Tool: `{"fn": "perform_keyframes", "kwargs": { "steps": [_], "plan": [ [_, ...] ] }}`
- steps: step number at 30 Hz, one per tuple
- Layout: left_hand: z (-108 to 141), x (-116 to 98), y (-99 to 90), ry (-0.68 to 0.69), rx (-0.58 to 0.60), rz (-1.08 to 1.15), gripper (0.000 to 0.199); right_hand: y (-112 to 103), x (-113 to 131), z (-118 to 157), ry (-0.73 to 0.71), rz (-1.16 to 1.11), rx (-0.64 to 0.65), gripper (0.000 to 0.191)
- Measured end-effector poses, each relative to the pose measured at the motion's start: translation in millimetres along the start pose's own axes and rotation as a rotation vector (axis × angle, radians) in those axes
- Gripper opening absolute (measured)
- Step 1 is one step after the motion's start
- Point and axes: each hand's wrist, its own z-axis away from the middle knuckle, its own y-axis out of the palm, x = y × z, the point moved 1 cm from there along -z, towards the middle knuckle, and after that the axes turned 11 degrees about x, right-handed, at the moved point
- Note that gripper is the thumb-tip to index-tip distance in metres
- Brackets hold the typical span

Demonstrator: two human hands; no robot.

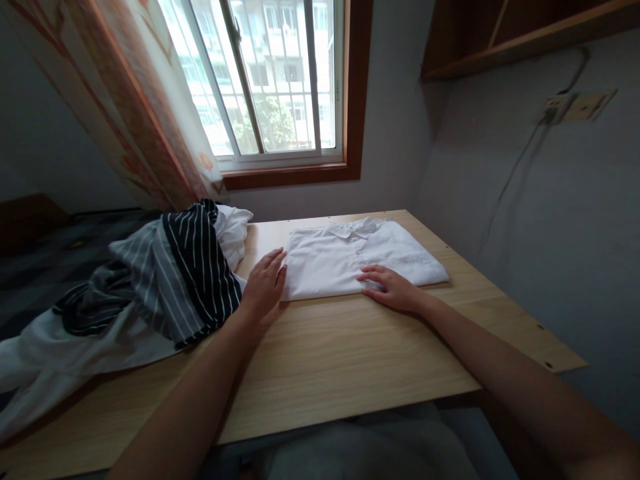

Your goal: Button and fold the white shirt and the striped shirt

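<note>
A white collared shirt [325,263], folded into a flat rectangle, lies on the wooden table [350,360] with its collar toward the window. At its left edge is my left hand [265,280], fingers stretched out and held beside the cloth. My right hand [387,287] rests on the shirt's near edge, right of the middle, with its fingers spread over the fabric. Neither hand grips anything. Buttons run down the shirt front near the collar.
Left of my left arm, a loose heap of clothes [195,273], striped black, grey and white, spills over the table's left side. A window [270,80] with a curtain [135,87] stands behind. On the right wall are a socket [557,107] with a hanging cord and a shelf [530,47].
</note>
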Motion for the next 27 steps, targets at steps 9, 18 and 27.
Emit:
{"fn": "perform_keyframes", "kwargs": {
  "steps": [9,18,27],
  "plan": [
    [0.4,-0.9,35.6,-0.017,0.401,-0.038,0.067,0.3,-1.0,0.5,0.005,0.012,0.009,0.035],
    [0.6,-6.5,34.0,-0.092,0.449,-0.124,0.067,-1.5,0.2,-0.4,0.008,-0.006,0.021,0.034],
    [2.4,-8.9,20.6,-0.11,0.514,-0.14,0.075,0.3,-6.4,-3.0,0.104,0.066,-0.091,0.038]
  ]
}}
